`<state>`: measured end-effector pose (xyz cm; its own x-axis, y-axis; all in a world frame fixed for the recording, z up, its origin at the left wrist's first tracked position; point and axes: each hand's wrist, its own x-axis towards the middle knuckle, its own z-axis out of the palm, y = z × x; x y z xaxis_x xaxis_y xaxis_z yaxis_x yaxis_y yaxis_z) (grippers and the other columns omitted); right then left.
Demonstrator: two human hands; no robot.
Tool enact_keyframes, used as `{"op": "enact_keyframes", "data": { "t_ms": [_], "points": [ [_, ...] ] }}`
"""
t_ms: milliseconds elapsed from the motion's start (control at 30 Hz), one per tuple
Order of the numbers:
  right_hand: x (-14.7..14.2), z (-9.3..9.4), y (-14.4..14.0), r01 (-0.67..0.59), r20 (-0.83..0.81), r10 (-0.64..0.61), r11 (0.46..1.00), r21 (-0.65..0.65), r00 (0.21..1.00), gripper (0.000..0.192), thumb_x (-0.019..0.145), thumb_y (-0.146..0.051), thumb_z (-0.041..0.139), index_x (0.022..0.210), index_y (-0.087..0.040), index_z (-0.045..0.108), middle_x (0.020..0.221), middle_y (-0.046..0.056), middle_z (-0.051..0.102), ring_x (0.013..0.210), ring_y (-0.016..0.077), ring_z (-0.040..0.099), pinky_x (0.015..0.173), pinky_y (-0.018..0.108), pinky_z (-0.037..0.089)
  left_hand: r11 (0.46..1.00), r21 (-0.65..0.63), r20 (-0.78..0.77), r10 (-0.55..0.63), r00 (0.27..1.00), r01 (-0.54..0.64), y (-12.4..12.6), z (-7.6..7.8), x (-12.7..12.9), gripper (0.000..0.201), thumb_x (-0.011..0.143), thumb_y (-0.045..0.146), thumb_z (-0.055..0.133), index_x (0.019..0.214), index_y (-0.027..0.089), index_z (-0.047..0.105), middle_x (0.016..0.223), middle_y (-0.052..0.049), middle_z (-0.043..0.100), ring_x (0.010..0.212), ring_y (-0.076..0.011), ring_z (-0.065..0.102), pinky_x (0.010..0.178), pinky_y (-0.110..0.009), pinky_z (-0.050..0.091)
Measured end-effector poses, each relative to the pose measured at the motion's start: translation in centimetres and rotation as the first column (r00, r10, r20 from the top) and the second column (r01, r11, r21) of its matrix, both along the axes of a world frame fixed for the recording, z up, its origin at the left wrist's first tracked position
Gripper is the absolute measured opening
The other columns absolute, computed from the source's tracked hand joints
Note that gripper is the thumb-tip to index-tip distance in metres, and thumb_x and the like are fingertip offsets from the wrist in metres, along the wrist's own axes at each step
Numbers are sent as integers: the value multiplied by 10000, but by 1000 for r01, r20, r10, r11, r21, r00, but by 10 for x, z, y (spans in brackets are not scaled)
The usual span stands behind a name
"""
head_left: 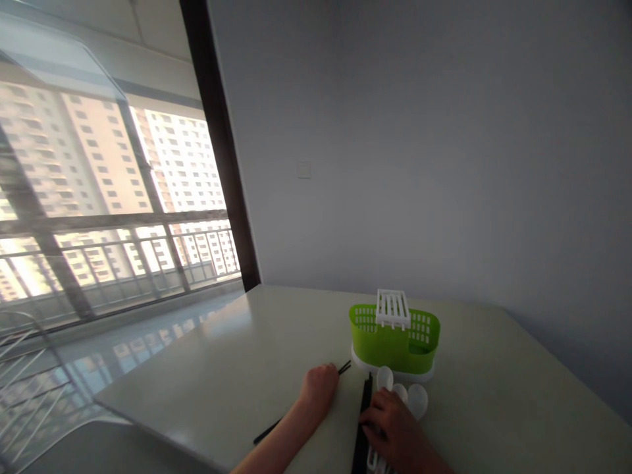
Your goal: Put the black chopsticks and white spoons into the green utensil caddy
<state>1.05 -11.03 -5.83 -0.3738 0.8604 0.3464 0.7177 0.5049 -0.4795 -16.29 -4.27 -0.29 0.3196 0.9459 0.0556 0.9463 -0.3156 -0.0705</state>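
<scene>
Nearest, black chopsticks (364, 421) and white spoons (402, 394) are covered by the right hand (395, 431), fingers curled loosely over them on the bench (237, 368); a firm grip cannot be told. A second pair of chopsticks (296, 411) is clasped in the closed left hand (320, 388). Beyond, the green caddy (395, 339) with its white slotted insert (392, 307) appears unfilled, so all the cutlery is judged still outside it.

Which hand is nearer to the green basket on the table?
Right. The right hand lies on the white spoons just in front of the green basket. The left hand holds black chopsticks farther to the basket's left.
</scene>
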Motion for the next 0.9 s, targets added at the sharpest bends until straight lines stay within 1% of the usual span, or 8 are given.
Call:
{"op": "enact_keyframes", "data": {
  "t_ms": [100, 167, 267, 367, 600, 733, 833, 900],
  "points": [
    [-1, 0, -1, 7, 8, -7, 1000, -11, 1000, 138, 804, -292, 516, 882, -293, 630, 886, -2, 588, 917, 168, 488, 882, 348, 350, 996, 90, 69, 14, 998, -20, 2, 30, -15, 281, 809, 71, 353, 965, 124, 581, 831, -137, 678, 791, -246, 658, 655, -337, 498],
    [-1, 2, -2, 5, 7, -5, 1000, -21, 1000, 135, 803, -289, 516, 880, -298, 627, 881, -7, 583, 913, 167, 484, 867, 340, 354, 984, 179, 232, -47, 972, 5, 3, 56, -26, 239, 823, 143, 382, 970, 163, 569, 810, -87, 683, 752, -213, 653, 648, -305, 485],
    [0, 3, -2, 6, -2, -6, 999, -31, 1000, 135, 799, -285, 520, 882, -301, 626, 878, -9, 579, 911, 165, 480, 854, 330, 356, 968, 243, 548, -192, 814, 65, 3, 85, -38, 205, 817, 246, 444, 967, 210, 579, 772, -12, 679, 714, -146, 632, 638, -233, 466],
    [2, 2, -2, 7, 2, -7, 999, -37, 1000, 142, 796, -280, 521, 888, -301, 628, 879, -6, 580, 914, 166, 480, 862, 334, 351, 974, 209, 718, -217, 661, 93, 3, 88, -45, 230, 809, 335, 472, 957, 222, 607, 796, 7, 681, 719, -125, 620, 611, -201, 467],
    [0, 3, -1, 8, 12, -8, 999, -41, 1000, 154, 798, -279, 514, 894, -293, 634, 881, 6, 584, 914, 176, 484, 854, 348, 357, 982, 147, 806, -190, 561, 122, 4, 62, -44, 224, 794, 338, 492, 897, 217, 650, 826, 6, 702, 768, -132, 634, 644, -202, 502],
    [0, 4, -2, 4, 5, -3, 999, -46, 1000, 153, 801, -279, 509, 890, -295, 633, 881, 6, 585, 910, 176, 490, 864, 357, 359, 974, 222, 864, -215, 455, 38, 15, 93, -42, 257, 770, 372, 536, 916, 196, 653, 838, -16, 711, 732, -137, 639, 652, -232, 528],
    [1, 4, -2, 0, 6, 0, 999, -47, 1000, 160, 806, -285, 501, 898, -293, 632, 883, 9, 586, 918, 176, 491, 859, 351, 367, 942, 336, 897, -322, 302, 4, 35, 131, -30, 295, 757, 381, 562, 944, 166, 638, 866, -42, 714, 761, -153, 649, 663, -255, 537],
    [2, 3, -2, 7, 19, -6, 999, -48, 1000, 166, 810, -290, 493, 901, -291, 632, 879, 13, 588, 919, 178, 494, 862, 355, 369, 917, 399, 878, -391, 277, 31, 52, 147, -14, 285, 769, 367, 555, 955, 164, 630, 878, -48, 712, 792, -154, 651, 681, -254, 530]
  ]
}}
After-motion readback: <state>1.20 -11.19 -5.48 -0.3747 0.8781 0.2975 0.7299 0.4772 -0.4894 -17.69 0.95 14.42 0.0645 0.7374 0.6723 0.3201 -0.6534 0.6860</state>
